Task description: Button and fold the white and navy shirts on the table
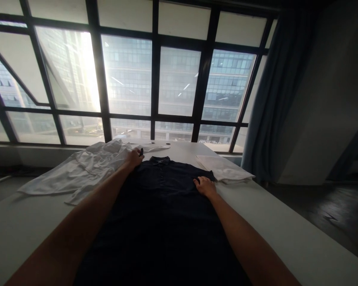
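Observation:
A dark navy shirt [161, 202] lies spread on the white table, its collar [160, 160] at the far end and its buttons facing up. At the shirt's upper left, my left hand [135, 158] is closed, with a bit of dark cloth showing at the fingertips. Over on the upper right, my right hand [205, 186] rests palm down on the shirt beside the sleeve, its fingers stretched out. The lower end of the shirt runs out of the picture in deep shadow.
Crumpled white garments [86, 167] lie left of the shirt. A folded white cloth [226, 169] lies to the right on the white table [274, 226]. Large windows [179, 79] stand behind, and a blue curtain [271, 103] hangs at the right.

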Available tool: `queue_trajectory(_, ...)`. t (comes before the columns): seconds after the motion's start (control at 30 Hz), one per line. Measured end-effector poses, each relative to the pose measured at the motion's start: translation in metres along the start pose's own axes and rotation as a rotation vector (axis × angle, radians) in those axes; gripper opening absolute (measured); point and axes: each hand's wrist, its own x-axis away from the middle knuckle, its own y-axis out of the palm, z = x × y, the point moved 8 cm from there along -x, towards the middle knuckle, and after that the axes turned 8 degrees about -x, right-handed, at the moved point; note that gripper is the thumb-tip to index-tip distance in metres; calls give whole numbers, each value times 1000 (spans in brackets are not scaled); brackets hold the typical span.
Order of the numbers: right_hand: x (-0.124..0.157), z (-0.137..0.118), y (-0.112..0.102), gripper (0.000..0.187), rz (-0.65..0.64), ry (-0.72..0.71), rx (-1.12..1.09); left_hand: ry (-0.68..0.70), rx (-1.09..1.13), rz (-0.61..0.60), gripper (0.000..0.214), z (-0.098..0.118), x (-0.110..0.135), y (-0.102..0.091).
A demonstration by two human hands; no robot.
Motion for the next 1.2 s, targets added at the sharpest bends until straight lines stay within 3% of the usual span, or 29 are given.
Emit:
queue_trajectory(0.13,1,-1,-1,56,3,-17,5,103,-18,-93,41,48,15,46)
queue_trajectory(0.27,1,-2,-2,56,4,-27,9,174,-151,-317,49,63,42,90)
queue_trajectory(0.33,1,-2,-1,55,0,-28,11,214,-213,-339,44,60,49,96)
queue_trajectory(0.47,2,-1,-2,57,-2,-22,11,352,-334,-241,46,42,48,91)
queue_trajectory(0.7,5,-18,-11,51,47,-98,98,252,-415,-387,79,-48,45,109)
queue_trajectory(0.8,4,-30,-13,49,62,-155,108,236,-415,-462,87,-73,41,111)
queue_trajectory(0.9,0,-25,-12,51,57,-99,89,249,-389,-459,87,-76,30,107)
queue_trajectory(1.0,-2,-5,-20,52,129,23,86,265,-333,-368,77,-61,14,102)
queue_trajectory(1.07,0,10,-27,51,184,94,105,273,-312,-359,75,-49,10,108)
queue_trajectory(1.2,5,32,-39,49,256,202,141,307,-300,-455,82,-37,15,130)
